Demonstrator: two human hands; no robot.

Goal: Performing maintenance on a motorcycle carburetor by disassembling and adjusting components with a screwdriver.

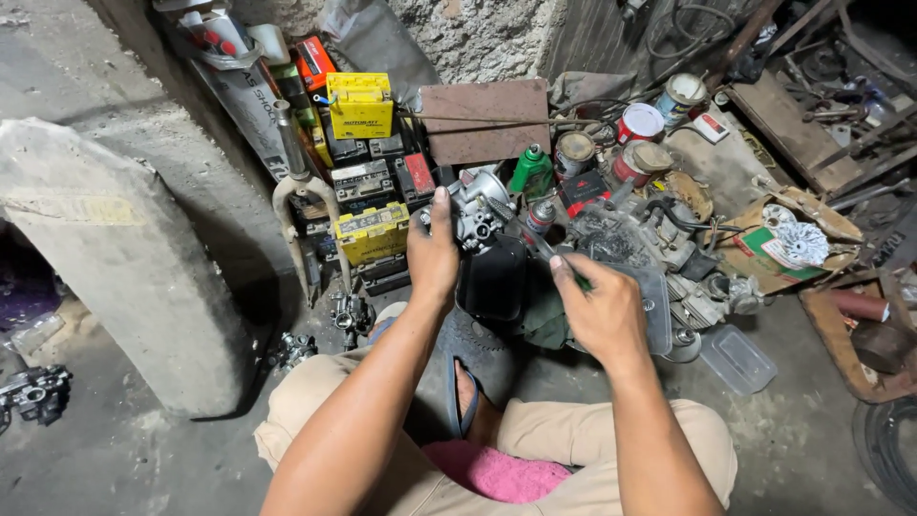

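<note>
A: Left hand (432, 250), centre of frame?
B: Closed round a small silver carburettor (475, 212), thumb up along its side. The part is held off the floor, just above centre, in front of the stacked batteries.

A: Right hand (600, 308)?
B: Right of centre, fingers curled shut on a slim tool's handle. A screwdriver (523, 232) by the look of it; the shaft runs up-left and its tip meets the carburettor body. Handle mostly hidden inside the fist.

A: Below the hands?
B: A black tray (494, 279) just under the carburettor, a dark green rag (546, 320) beside it. Bottom of frame: 2 knees in beige trousers, a foot in a blue sandal (459, 394), a pink cloth (497, 472) on the lap.

A: Surroundings?
B: Yellow batteries (360, 103) upper centre, a green spray can (531, 172) and several tins (638, 122) upper right, an engine part (659, 250) right of the hands, a concrete block (115, 258) at left. Grey concrete floor (115, 459).
</note>
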